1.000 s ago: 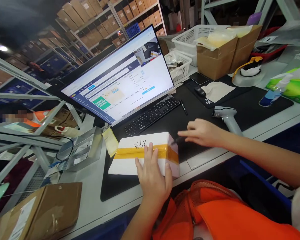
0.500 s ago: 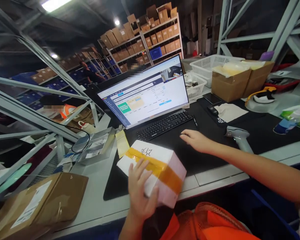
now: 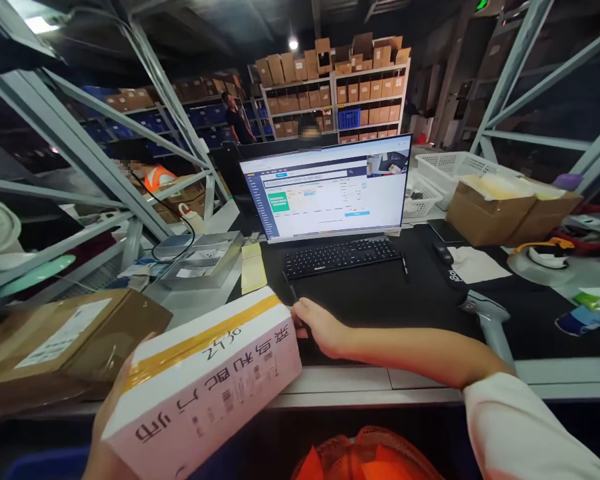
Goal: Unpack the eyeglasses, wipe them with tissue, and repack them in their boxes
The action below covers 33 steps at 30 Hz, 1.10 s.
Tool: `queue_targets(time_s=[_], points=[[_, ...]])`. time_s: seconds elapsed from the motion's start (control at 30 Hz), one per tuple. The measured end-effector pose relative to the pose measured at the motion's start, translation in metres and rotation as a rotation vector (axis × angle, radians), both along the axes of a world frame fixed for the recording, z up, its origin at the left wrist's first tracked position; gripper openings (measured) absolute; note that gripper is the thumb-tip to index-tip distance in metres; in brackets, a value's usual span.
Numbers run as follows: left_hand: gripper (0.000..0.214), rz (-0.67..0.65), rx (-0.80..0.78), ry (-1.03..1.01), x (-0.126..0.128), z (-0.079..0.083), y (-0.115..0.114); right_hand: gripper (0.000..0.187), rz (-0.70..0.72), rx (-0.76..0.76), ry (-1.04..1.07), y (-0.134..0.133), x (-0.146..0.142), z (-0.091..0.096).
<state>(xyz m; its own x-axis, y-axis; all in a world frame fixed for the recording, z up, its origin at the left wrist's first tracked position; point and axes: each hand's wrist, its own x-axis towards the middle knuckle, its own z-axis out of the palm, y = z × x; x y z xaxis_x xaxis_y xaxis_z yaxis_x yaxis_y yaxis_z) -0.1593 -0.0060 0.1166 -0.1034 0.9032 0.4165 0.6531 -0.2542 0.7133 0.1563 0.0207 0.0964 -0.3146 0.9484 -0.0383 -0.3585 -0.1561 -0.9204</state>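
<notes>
A white cardboard box (image 3: 215, 380) with yellow-brown tape, handwritten marks and printed characters is tilted over the front left of the desk. My left hand (image 3: 111, 407) grips its left end, with most of the fingers hidden behind the box. At the opposite end, my right hand (image 3: 317, 325) is closed, its curled fingers against the box's edge. A thin dark pen-like thing (image 3: 291, 288) shows just beyond those fingers; whether they touch it I cannot tell.
A monitor (image 3: 330, 193) and a keyboard (image 3: 343, 258) stand ahead. A scanner (image 3: 490, 320), a mouse (image 3: 443, 253) and open cartons (image 3: 487, 210) are on the right. On the left lie a brown parcel (image 3: 130, 327) and a grey tray (image 3: 203, 263). Other people are in the background.
The box has been turned and moved left, so its printed side now faces me. My left hand went to its left end. My right hand came from the desk to its right end.
</notes>
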Motion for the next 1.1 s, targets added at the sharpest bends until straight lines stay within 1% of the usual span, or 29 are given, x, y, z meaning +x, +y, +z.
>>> queue_targets(time_s=[0.07, 0.1, 0.13, 0.2, 0.23, 0.27, 0.33, 0.37, 0.43, 0.5, 0.53, 0.57, 0.6, 0.63, 0.67, 0.7, 0.73, 0.77, 0.8, 0.83, 0.87, 0.9, 0.93, 1.0, 1.1], points=[[0.071, -0.037, -0.066, -0.101, 0.014, 0.001, 0.016, 0.054, -0.035, -0.005, 0.090, -0.015, 0.009, 0.003], [0.073, -0.055, -0.129, -0.245, 0.024, 0.004, 0.028, 0.054, -0.068, 0.007, 0.101, -0.021, 0.017, 0.005], [0.075, -0.132, -0.230, -0.366, 0.035, 0.007, 0.041, 0.052, -0.105, 0.021, 0.106, -0.027, 0.025, 0.009], [0.078, -0.214, -0.341, -0.465, 0.060, 0.013, 0.071, 0.048, -0.183, 0.042, 0.101, -0.039, 0.042, 0.016], [0.074, -0.240, -0.361, -0.478, 0.073, 0.015, 0.087, 0.046, -0.219, 0.051, 0.086, -0.045, 0.050, 0.018], [0.068, -0.251, -0.348, -0.476, 0.086, 0.015, 0.102, 0.044, -0.250, 0.059, 0.062, -0.052, 0.057, 0.021], [0.054, -0.278, -0.273, -0.427, 0.111, 0.013, 0.128, 0.043, -0.286, 0.080, -0.015, -0.067, 0.070, 0.022], [0.049, -0.300, -0.256, -0.386, 0.123, 0.011, 0.139, 0.042, -0.279, 0.094, -0.071, -0.075, 0.077, 0.020], [0.044, -0.367, -0.299, -0.279, 0.138, 0.008, 0.156, 0.040, -0.201, 0.133, -0.244, -0.088, 0.093, 0.015], [0.048, -0.447, -0.404, -0.182, 0.140, 0.009, 0.168, 0.037, -0.098, 0.208, -0.514, -0.097, 0.114, 0.009], [0.049, -0.479, -0.455, -0.151, 0.137, 0.011, 0.171, 0.035, -0.074, 0.262, -0.674, -0.099, 0.125, 0.007], [0.048, -0.482, -0.471, -0.133, 0.131, 0.014, 0.172, 0.033, -0.078, 0.325, -0.834, -0.101, 0.136, 0.005], [0.045, -0.447, -0.431, -0.128, 0.125, 0.018, 0.171, 0.031, -0.100, 0.392, -0.980, -0.103, 0.146, 0.003], [0.042, -0.379, -0.334, -0.129, 0.120, 0.022, 0.165, 0.029, -0.125, 0.460, -1.100, -0.104, 0.154, 0.003], [0.038, -0.301, -0.195, -0.117, 0.116, 0.026, 0.155, 0.029, -0.140, 0.524, -1.192, -0.105, 0.161, 0.003], [0.036, -0.221, -0.009, -0.101, 0.116, 0.029, 0.140, 0.030, -0.141, 0.583, -1.259, -0.105, 0.165, 0.005], [0.037, -0.201, 0.154, -0.061, 0.119, 0.031, 0.122, 0.032, -0.135, 0.631, -1.308, -0.105, 0.167, 0.007], [0.039, -0.276, 0.250, 0.018, 0.125, 0.031, 0.101, 0.034, -0.128, 0.669, -1.348, -0.105, 0.167, 0.010], [0.042, -0.393, 0.325, 0.099, 0.136, 0.028, 0.078, 0.035, -0.127, 0.699, -1.383, -0.104, 0.166, 0.013], [0.052, -0.490, 0.362, 0.202, 0.148, 0.024, 0.056, 0.036, -0.129, 0.726, -1.416, -0.102, 0.163, 0.016], [0.063, -0.525, 0.404, 0.291, 0.162, 0.018, 0.035, 0.037, -0.131, 0.750, -1.445, -0.100, 0.160, 0.020], [0.075, -0.531, 0.422, 0.364, 0.176, 0.010, 0.019, 0.037, -0.131, 0.774, -1.471, -0.098, 0.158, 0.023], [0.083, -0.512, 0.417, 0.417, 0.189, 0.003, 0.006, 0.037, -0.129, 0.795, -1.495, -0.096, 0.155, 0.027], [0.085, -0.433, 0.432, 0.471, 0.208, -0.012, -0.007, 0.036, -0.127, 0.821, -1.542, -0.093, 0.151, 0.033], [0.082, -0.340, 0.513, 0.456, 0.220, -0.026, -0.006, 0.036, -0.121, 0.826, -1.612, -0.091, 0.148, 0.043]])
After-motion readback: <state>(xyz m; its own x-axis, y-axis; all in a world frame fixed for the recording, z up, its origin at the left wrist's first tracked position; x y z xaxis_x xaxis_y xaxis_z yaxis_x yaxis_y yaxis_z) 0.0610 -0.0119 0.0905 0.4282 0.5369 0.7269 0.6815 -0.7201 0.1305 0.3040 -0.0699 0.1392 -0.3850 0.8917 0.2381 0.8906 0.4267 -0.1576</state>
